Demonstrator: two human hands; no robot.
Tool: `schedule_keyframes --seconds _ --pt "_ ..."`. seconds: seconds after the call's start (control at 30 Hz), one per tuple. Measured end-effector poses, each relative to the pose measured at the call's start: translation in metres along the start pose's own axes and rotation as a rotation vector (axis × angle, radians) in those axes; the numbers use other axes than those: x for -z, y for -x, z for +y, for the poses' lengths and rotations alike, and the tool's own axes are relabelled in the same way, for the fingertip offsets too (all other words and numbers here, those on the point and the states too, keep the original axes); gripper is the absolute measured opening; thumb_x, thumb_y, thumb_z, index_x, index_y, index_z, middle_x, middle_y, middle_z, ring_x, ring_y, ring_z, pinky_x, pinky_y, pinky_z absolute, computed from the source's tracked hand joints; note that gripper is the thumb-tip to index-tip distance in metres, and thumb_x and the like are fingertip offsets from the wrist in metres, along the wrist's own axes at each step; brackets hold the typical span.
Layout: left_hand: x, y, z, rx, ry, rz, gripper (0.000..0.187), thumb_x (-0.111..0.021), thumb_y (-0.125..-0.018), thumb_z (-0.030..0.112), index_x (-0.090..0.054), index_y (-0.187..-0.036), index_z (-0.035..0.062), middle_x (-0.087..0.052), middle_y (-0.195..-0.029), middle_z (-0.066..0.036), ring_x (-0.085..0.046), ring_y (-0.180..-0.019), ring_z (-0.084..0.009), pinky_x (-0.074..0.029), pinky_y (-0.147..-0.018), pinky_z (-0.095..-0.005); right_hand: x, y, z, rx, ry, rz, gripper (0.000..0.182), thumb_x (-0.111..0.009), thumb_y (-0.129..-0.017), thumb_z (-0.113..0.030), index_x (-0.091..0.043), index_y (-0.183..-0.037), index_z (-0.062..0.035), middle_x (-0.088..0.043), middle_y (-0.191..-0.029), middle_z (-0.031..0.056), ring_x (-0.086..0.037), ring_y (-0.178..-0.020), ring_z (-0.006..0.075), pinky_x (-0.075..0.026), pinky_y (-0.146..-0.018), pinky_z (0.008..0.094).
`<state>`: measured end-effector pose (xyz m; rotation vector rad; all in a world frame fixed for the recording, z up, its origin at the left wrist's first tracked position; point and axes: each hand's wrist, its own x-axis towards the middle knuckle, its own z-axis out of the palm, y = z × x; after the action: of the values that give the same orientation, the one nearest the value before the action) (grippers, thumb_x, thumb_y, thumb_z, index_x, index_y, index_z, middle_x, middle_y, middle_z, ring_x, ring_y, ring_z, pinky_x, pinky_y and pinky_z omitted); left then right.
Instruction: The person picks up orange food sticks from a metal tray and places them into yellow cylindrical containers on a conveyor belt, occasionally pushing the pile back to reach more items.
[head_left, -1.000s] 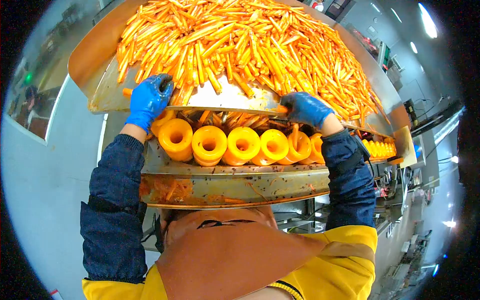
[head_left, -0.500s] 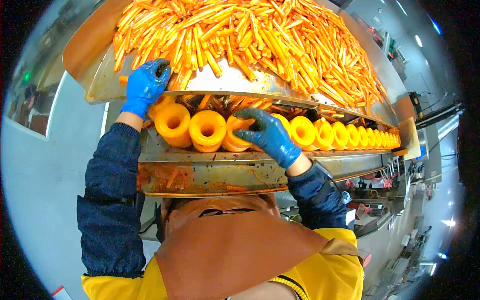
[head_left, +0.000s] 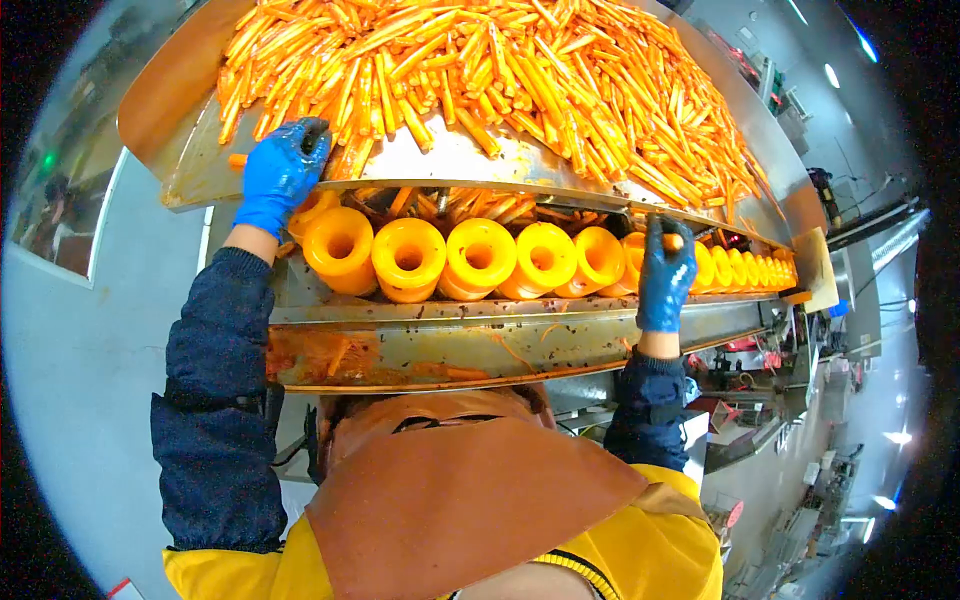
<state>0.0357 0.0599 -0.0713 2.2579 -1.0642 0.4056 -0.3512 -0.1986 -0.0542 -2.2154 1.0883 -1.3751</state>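
My left hand [head_left: 286,165], in a blue glove, is closed at the left edge of the metal tray. The orange end of a carrot [head_left: 237,161] sticks out from its left side. Farther right, my right hand [head_left: 667,275] is over the row of orange funnel-like cups [head_left: 478,258], its fingers pinched around a carrot piece [head_left: 672,242]. Dark residue marks that glove's fingertips. Beyond both hands, a large heap of peeled carrots [head_left: 520,85] covers the metal tray [head_left: 460,150].
Below the cups runs a metal trough [head_left: 560,340] with orange scraps. More carrots [head_left: 490,205] lie in the gap behind the cups. A pale board [head_left: 818,270] stands at the row's right end. A brown apron [head_left: 470,500] hangs at my front.
My right hand has moved right along the cups, from the third one to farther down the row, and now pinches a carrot piece. My left hand stays nearly in place.
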Motion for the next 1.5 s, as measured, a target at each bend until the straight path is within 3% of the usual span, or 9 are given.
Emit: schedule_keyframes --seconds 0.2,0.3,0.47,0.6,0.7,0.9,1.13,1.33,1.5 --pt "0.001 0.002 0.003 -0.002 0.007 0.002 0.028 -0.059 -0.084 0.032 -0.067 -0.101 0.0109 -0.066 -0.100 -0.013 -0.063 -0.092 -0.0299 -0.050 -0.082 -0.0380 -0.048 0.044 -0.090 -0.254 -0.667 -0.561 0.021 -0.064 -0.087 -0.014 -0.064 -0.104 -0.0033 -0.064 -0.093 0.0029 -0.056 -0.078 0.0098 -0.046 -0.068 0.0239" --pt "0.001 0.002 0.002 -0.027 0.019 0.013 0.028 -0.060 -0.084 0.032 -0.067 -0.101 0.0113 -0.066 -0.100 -0.012 -0.063 -0.091 -0.0299 -0.051 -0.080 -0.0380 -0.067 0.042 -0.097 -0.019 -0.428 -0.840 0.028 -0.069 -0.083 -0.022 -0.063 -0.102 -0.0020 -0.067 -0.089 0.0111 -0.061 -0.076 0.0153 -0.050 -0.072 0.0302" --pt "0.003 0.000 0.004 0.033 0.080 -0.041 0.029 -0.063 -0.082 0.032 -0.067 -0.103 0.0126 -0.065 -0.104 -0.013 -0.062 -0.095 -0.0293 -0.050 -0.081 -0.0387 -0.080 -0.043 -0.076 0.264 -0.041 -0.463 0.024 -0.065 -0.084 -0.028 -0.068 -0.093 -0.0059 -0.066 -0.089 0.0172 -0.065 -0.081 0.0301 -0.051 -0.074 0.0380" --pt "-0.009 -0.020 0.004 -0.083 -0.102 0.300 0.055 -0.066 -0.079 0.040 -0.055 -0.126 0.0148 -0.056 -0.119 -0.021 -0.052 -0.112 -0.0369 -0.045 -0.091 -0.0446 -0.109 -0.110 -0.077 0.097 0.636 -0.713 0.056 -0.061 -0.079 -0.053 -0.064 -0.101 -0.0011 -0.064 -0.101 0.0224 -0.062 -0.096 0.0346 -0.048 -0.083 0.0438" --pt "-0.014 -0.032 0.039 0.097 -0.204 -0.192 0.073 -0.063 -0.077 0.053 -0.046 -0.133 0.0084 -0.046 -0.127 -0.030 -0.048 -0.117 -0.0428 -0.040 -0.099 -0.0455 -0.147 -0.111 -0.077 0.154 0.528 -0.819 0.067 -0.061 -0.078 -0.054 -0.056 -0.111 0.0031 -0.059 -0.110 0.0278 -0.059 -0.100 0.0394 -0.046 -0.088 0.0446" --pt "-0.034 -0.041 0.091 0.112 0.085 -0.399 0.090 -0.066 -0.075 0.056 -0.030 -0.142 0.0076 -0.033 -0.135 -0.037 -0.040 -0.123 -0.0467 -0.039 -0.100 -0.0462 -0.145 -0.121 -0.051 0.458 0.397 -0.916 0.050 -0.062 -0.079 -0.036 -0.055 -0.114 -0.0007 -0.062 -0.106 0.0235 -0.059 -0.100 0.0384 -0.047 -0.088 0.0445" --pt "0.000 -0.020 0.037 0.063 0.543 -0.102 0.041 -0.065 -0.085 0.027 -0.058 -0.123 0.0151 -0.067 -0.101 -0.012 -0.065 -0.089 -0.0182 -0.051 -0.078 -0.0314 -0.110 -0.136 -0.021 0.055 0.274 -0.587 0.044 -0.058 -0.082 -0.026 -0.056 -0.119 -0.0039 -0.062 -0.109 0.0232 -0.059 -0.104 0.0370 -0.046 -0.091 0.0420" --pt "-0.003 -0.012 -0.019 0.000 0.279 -0.031 0.025 -0.063 -0.084 0.025 -0.067 -0.104 0.0110 -0.067 -0.097 -0.013 -0.065 -0.086 -0.0254 -0.051 -0.077 -0.0349 -0.106 -0.138 -0.001 -0.236 0.016 -0.619 0.049 -0.061 -0.080 -0.025 -0.054 -0.124 -0.0034 -0.062 -0.111 0.0225 -0.060 -0.104 0.0345 -0.046 -0.090 0.0404" --pt "-0.001 -0.009 -0.004 -0.044 -0.005 -0.030 0.023 -0.062 -0.082 0.028 -0.068 -0.097 0.0104 -0.065 -0.095 -0.015 -0.063 -0.087 -0.0319 -0.051 -0.077 -0.0382 -0.104 -0.139 -0.003 0.040 0.227 -0.633 0.045 -0.058 -0.080 -0.027 -0.056 -0.120 -0.0046 -0.059 -0.113 0.0249 -0.057 -0.107 0.0368 -0.045 -0.092 0.0412"
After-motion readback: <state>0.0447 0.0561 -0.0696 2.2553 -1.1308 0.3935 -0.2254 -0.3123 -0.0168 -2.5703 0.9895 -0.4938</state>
